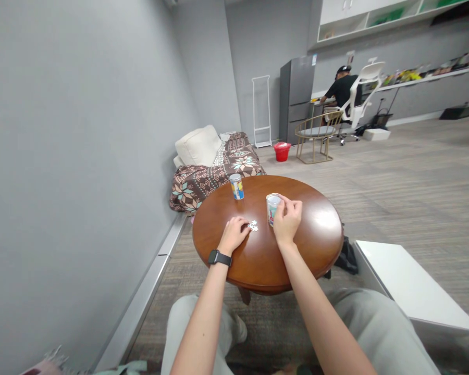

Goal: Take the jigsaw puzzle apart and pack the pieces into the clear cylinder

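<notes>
On the round brown wooden table (219,229) lies a small heap of white jigsaw puzzle pieces (254,226). My left hand (233,234), with a dark watch on its wrist, rests palm down beside them, fingers bent and loosely apart, fingertips at the pieces' edge. An upright printed can (271,209) with an uncovered top stands right of the pieces. My right hand (287,219) is closed at the can's right side, thumb and forefinger at its rim. Whether a piece is also between those fingers is hidden. Farther back stands a second can (236,186), blue and yellow with a silver top.
A patterned couch (203,182) touches the area behind the table, near the grey wall. A white box-like unit (410,276) stands at the right. Beyond are a red bin (282,151), a gold-framed chair (316,133), a fridge (299,94) and a seated person (344,91).
</notes>
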`<state>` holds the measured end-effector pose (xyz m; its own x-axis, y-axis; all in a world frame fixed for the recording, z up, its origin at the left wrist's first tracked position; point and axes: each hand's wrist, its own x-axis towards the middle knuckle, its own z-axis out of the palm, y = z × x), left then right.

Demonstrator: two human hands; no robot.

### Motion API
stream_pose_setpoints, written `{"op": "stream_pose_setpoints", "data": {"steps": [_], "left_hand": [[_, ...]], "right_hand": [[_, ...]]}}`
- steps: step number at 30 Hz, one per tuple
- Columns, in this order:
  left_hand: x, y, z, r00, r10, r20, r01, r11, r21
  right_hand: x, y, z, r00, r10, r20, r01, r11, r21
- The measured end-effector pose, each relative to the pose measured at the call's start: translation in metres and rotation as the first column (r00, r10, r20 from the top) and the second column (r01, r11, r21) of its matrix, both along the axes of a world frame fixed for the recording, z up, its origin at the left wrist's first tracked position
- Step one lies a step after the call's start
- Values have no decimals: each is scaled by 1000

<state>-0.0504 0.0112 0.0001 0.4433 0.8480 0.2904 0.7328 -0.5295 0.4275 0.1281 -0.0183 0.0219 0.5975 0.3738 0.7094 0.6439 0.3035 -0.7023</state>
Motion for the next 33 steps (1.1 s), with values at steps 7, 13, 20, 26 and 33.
{"op": "stream_pose_setpoints", "data": {"steps": [7,13,20,26,33], "left_hand": [[2,-3,3,999,25,-36,-26,1000,-5],[1,-4,4,999,42,8,-42,999,-20],[0,-1,0,993,13,116,-7,999,-49],[-1,1,1,990,19,141,-19,1000,-5],[-1,2,0,984,15,177,-18,1000,15]], "right_hand": [[-22,-12,-10,779,561,280,-508,827,-242],[-36,-2,-32,674,705,219,-439,622,-649],[-25,11,-46,688,717,114,-516,593,-618],[-19,16,-50,712,702,4,-593,605,-530],[-20,21,-58,731,667,-145,-641,598,-480]]}}
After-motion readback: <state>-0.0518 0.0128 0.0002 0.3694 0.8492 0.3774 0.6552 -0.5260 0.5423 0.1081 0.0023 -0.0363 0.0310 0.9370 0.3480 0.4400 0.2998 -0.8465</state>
